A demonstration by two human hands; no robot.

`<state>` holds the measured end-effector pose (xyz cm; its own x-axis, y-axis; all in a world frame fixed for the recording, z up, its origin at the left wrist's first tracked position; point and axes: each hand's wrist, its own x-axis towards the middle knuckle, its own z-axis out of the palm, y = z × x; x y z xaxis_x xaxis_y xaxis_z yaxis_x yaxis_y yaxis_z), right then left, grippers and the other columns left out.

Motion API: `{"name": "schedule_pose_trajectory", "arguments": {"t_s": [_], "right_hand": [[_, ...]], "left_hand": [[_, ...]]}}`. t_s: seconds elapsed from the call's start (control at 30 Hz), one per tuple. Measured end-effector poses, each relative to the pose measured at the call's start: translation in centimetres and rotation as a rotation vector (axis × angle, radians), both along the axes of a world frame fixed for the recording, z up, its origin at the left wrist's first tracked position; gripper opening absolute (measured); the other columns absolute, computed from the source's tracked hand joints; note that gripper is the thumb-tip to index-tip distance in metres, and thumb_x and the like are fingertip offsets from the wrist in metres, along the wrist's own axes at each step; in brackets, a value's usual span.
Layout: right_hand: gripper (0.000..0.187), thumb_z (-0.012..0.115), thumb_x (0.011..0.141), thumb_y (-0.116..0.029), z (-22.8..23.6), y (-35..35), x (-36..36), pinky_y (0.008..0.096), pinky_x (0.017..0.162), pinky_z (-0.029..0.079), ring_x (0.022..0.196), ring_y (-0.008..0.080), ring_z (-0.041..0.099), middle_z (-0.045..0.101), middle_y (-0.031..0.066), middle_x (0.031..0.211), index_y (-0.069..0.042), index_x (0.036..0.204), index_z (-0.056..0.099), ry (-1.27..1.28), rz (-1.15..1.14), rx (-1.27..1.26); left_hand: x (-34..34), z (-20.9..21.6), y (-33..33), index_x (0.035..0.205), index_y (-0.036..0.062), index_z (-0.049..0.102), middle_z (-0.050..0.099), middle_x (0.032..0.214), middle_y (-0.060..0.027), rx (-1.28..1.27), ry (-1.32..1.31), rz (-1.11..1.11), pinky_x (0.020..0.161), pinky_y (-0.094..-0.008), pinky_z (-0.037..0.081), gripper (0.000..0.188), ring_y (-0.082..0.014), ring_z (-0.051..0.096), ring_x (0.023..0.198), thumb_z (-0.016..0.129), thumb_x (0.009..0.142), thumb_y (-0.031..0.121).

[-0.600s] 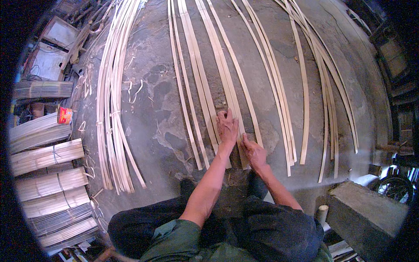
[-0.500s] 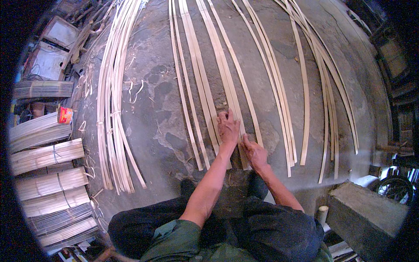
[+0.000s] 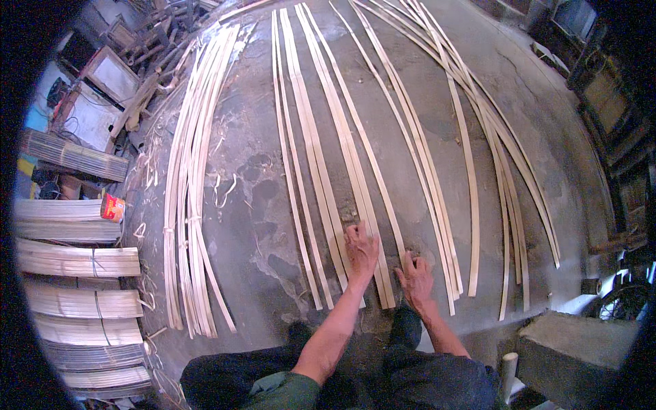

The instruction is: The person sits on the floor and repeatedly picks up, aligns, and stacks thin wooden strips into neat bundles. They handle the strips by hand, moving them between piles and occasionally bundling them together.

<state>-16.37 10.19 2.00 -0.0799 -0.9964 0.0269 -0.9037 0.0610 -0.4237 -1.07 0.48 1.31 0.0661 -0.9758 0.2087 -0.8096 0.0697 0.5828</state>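
Note:
Long, pale bamboo strips lie lengthwise on the floor in front of me. My left hand (image 3: 362, 254) rests over a side-by-side pair of strips (image 3: 342, 140) in the middle, its fingers bent down around them; the fingertips are partly hidden. Just to its right, my right hand (image 3: 415, 277) is at the near end of a single narrow strip (image 3: 374, 167), with the thumb and fingers closed on it. Another close pair (image 3: 309, 140) and two thinner strips (image 3: 290, 181) lie left of my left hand.
A tied bundle of strips (image 3: 198, 157) lies at left. More strips (image 3: 434, 198) and a crossing group (image 3: 493, 119) lie at right. Stacked bundles (image 3: 78, 301) with a red can (image 3: 113, 207) line the left side. A concrete block (image 3: 577, 342) stands at lower right.
My right hand has moved right, from beside the middle pair to the single strip. My left hand stays on the pair. The whole view has tilted upward.

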Motion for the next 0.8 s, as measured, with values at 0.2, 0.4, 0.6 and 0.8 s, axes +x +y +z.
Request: {"name": "schedule_pose_trajectory", "arguments": {"t_s": [0.2, 0.4, 0.6, 0.8], "right_hand": [[0.043, 0.064, 0.086, -0.022, 1.6, 0.1, 0.8, 0.0439, 0.082, 0.047, 0.096, 0.0358, 0.054, 0.055, 0.0170, 0.102, -0.010, 0.127, 0.057, -0.279, -0.077, 0.026], [0.037, 0.063, 0.086, -0.017, 3.3, -0.9, -1.6, 0.0461, 0.079, 0.047, 0.092, 0.0365, 0.056, 0.056, 0.0170, 0.102, -0.008, 0.122, 0.057, -0.248, -0.122, -0.023], [0.041, 0.066, 0.084, -0.014, 0.8, 0.7, -8.3, 0.0456, 0.080, 0.045, 0.089, 0.0361, 0.054, 0.053, 0.0156, 0.091, -0.005, 0.122, 0.057, 0.086, -0.230, -0.158], [0.035, 0.065, 0.081, -0.008, 2.0, 0.1, -8.8, 0.0461, 0.078, 0.046, 0.085, 0.0362, 0.056, 0.054, 0.0157, 0.089, -0.003, 0.115, 0.060, 0.072, -0.143, -0.039]], "left_hand": [[-1.3, -0.3, 0.1, 0.122, -0.0010, 0.052, 0.055, 0.103, -0.0201, -0.085, 0.192, -0.077, 0.083, -0.0438, 0.045, 0.045, -0.0345, 0.055, 0.096, 0.066, 0.084, 0.019], [-2.8, -0.9, -0.2, 0.123, -0.0028, 0.051, 0.065, 0.091, -0.0137, 0.396, 0.839, 0.015, 0.066, -0.0347, 0.051, 0.040, -0.0208, 0.064, 0.075, 0.062, 0.090, 0.016], [-3.2, 1.4, 0.0, 0.128, 0.0005, 0.045, 0.059, 0.089, -0.0082, 0.609, 1.031, -0.061, 0.057, -0.0301, 0.052, 0.040, -0.0167, 0.062, 0.072, 0.058, 0.091, 0.009], [-3.0, 2.1, 0.1, 0.125, 0.0004, 0.046, 0.059, 0.090, -0.0089, 0.645, 1.139, -0.045, 0.056, -0.0303, 0.053, 0.038, -0.0171, 0.063, 0.069, 0.058, 0.090, 0.006]]}}
